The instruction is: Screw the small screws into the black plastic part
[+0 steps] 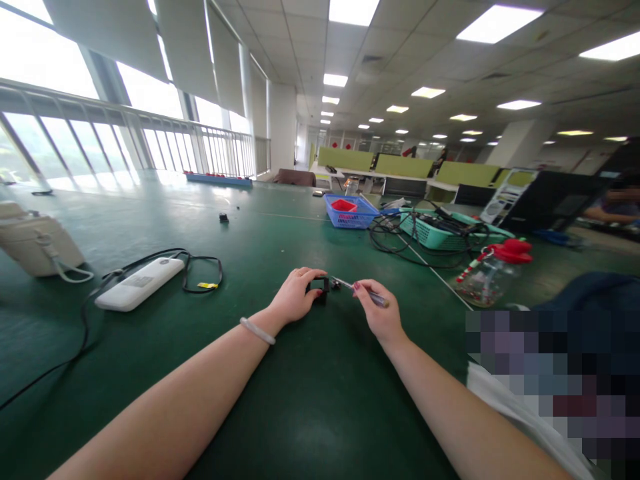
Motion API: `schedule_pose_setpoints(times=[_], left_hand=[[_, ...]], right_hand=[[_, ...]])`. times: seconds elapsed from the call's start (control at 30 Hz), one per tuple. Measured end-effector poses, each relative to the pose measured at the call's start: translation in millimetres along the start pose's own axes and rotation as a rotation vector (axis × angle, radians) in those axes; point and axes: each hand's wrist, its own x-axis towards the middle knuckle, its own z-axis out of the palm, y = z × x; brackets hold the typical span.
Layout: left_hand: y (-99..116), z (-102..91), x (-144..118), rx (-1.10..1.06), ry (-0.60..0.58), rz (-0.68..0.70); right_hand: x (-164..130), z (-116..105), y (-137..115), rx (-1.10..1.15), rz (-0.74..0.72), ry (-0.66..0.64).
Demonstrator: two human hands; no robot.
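Observation:
My left hand [295, 295] grips a small black frame-like part [323, 297] between thumb and fingers, low over the green tabletop. In my right hand [381, 311] is a screwdriver [376, 298], its clear handle held in a pinch. The thin metal shaft points left toward the black part. Close to the shaft's tip lies a small dark piece [335, 284]; whether the tip touches it, I cannot tell. A pale bracelet circles my left wrist.
A white power bank-like box [140, 283] with a black cable lies left, near a beige bag [37, 240]. Ahead stand a blue basket [351, 215] and a green basket [425, 233] with tangled cables. At right is a red-lidded jar [493, 277]; a small black piece [223, 218] lies farther off.

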Motion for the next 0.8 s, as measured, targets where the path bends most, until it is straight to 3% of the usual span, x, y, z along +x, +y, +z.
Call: schedule_pose_setpoints(times=[0.07,0.17,0.3,0.47,0.6,0.8], left_hand=[[-2,1.3,0,0.11,0.019,-0.086],[-8,4.2,-1,0.235,-0.03,-0.222],[-13,4.9,-3,0.303,-0.128,-0.254],[-9,-0.1,-3,0.369,-0.098,-0.309],[-2,-1.5,-3,0.363,-0.058,-0.289],[16,11.5,-6,0.155,-0.145,-0.15]], right_hand=[[2,-1,6,-0.05,0.018,0.053],[5,-1,16,-0.15,0.043,0.024],[7,2,22,-0.197,0.063,-0.043],[5,1,16,-0.199,0.102,-0.043],[3,-3,6,-0.13,0.11,0.003],[2,-6,2,-0.07,0.077,0.194]])
